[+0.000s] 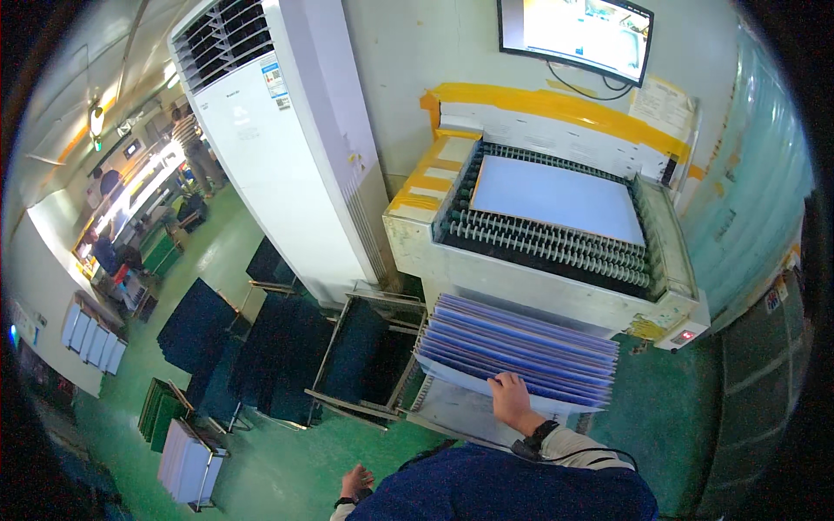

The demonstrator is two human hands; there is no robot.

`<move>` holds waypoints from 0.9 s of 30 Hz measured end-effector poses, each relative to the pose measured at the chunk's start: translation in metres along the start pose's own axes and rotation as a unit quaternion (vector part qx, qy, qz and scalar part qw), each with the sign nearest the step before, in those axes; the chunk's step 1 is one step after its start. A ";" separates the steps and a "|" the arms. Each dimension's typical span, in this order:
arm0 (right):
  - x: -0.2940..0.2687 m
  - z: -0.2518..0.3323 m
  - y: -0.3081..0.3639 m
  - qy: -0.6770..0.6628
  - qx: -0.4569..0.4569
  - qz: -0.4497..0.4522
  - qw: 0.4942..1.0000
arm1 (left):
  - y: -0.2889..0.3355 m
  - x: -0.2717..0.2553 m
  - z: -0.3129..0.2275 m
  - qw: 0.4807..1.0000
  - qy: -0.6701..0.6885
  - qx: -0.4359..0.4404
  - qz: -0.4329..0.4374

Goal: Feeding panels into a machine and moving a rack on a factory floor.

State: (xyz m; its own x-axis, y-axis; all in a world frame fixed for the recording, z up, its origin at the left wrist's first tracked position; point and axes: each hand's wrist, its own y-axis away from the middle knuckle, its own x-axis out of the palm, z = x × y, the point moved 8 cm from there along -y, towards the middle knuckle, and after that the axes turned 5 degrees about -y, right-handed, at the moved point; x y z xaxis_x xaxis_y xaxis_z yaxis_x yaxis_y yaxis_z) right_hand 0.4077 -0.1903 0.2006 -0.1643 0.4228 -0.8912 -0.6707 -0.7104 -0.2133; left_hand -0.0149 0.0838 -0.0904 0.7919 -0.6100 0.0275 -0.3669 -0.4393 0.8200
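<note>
My right hand (511, 399) is at the front of a rack of thin white-blue panels (521, 343), its fingers bent over the upper edge of the nearest panel (469, 378). The panels stand on edge in a close row, tilted. My left hand (356, 481) hangs low beside my body, away from the rack, with loosely bent fingers and nothing visible in it. Beyond the rack, one white panel (556, 198) lies flat on the rollers (547, 247) of a conveyor machine (530, 282).
Left of the panel rack stands an empty-looking metal rack (365, 356), then several racks of dark panels (282, 356). A tall white air conditioner (278, 156) rises behind them. A screen (578, 39) hangs above the machine. Plastic curtains (756, 174) hang at right. People work far left.
</note>
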 end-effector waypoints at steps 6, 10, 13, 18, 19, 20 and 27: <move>0.037 -0.039 0.007 -0.012 0.098 0.050 0.994 | -0.005 -0.002 0.007 1.000 -0.010 -0.022 -0.008; 0.069 -0.080 0.010 0.061 0.133 0.237 0.960 | -0.007 -0.002 0.011 1.000 0.016 -0.022 -0.003; 0.063 -0.086 0.003 0.071 0.140 0.187 0.970 | -0.008 -0.001 0.010 1.000 0.016 -0.017 -0.008; 0.014 -0.056 -0.014 0.094 0.096 0.190 0.973 | -0.008 -0.001 0.008 0.999 0.030 -0.021 -0.005; -0.008 -0.047 -0.020 0.100 0.098 0.191 0.972 | -0.007 -0.003 0.010 0.999 0.037 -0.025 -0.005; -0.027 -0.050 -0.026 0.112 0.131 0.193 0.966 | -0.008 -0.004 0.011 0.999 0.031 -0.026 -0.011; -0.214 -0.087 -0.036 -0.105 0.199 -0.057 0.973 | -0.001 0.014 -0.016 1.000 -0.018 0.008 0.002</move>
State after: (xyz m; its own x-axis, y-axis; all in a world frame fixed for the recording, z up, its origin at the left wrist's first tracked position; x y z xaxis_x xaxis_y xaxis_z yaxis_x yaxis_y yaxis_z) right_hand 0.5302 -0.3046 0.3643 -0.1899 0.6215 -0.7601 -0.9127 -0.3969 -0.0966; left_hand 0.0047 0.0859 -0.0818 0.7725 -0.6349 0.0101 -0.3785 -0.4476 0.8102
